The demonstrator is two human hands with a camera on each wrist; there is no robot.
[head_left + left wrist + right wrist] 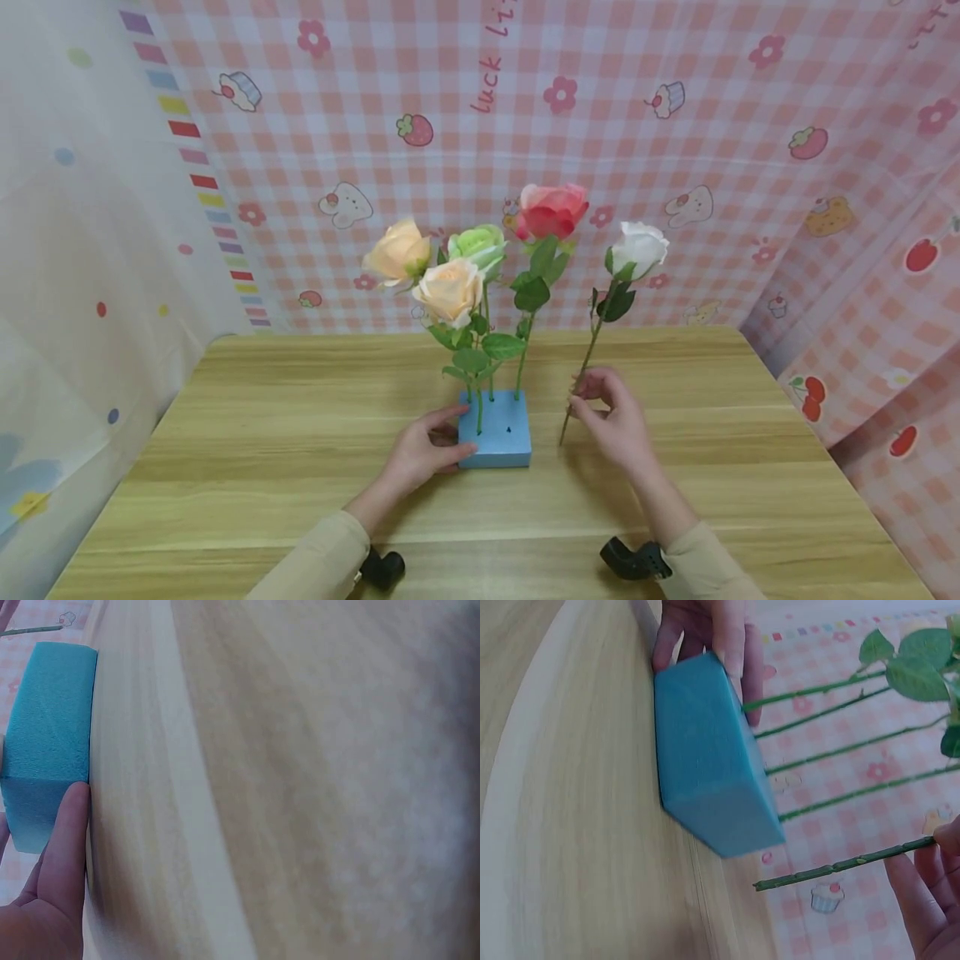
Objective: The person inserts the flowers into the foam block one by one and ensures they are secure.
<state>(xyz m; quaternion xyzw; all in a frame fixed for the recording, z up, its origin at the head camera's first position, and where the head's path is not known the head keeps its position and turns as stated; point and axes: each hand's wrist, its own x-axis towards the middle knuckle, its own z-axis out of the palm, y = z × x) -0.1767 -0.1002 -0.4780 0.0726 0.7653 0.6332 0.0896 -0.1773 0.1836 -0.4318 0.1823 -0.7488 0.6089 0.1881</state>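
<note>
A blue foam block (493,456) lies on the table, and my left hand (424,448) grips its left side, thumb at the front. Stuck upright in the block are two peach roses (448,292), a green rose (478,247) and a pink-red rose (552,212). A small dark hole (508,430) shows in its top near the front right. To the right, my right hand (617,418) pinches the stem of a white rose (639,248). In the right wrist view the bare lower end of that stem (832,868) hangs apart from the block.
The wooden table (285,433) runs back to a pink checked cloth (420,175). A white dotted curtain (97,250) hangs at the left. Black wrist mounts (633,558) sit by both sleeves.
</note>
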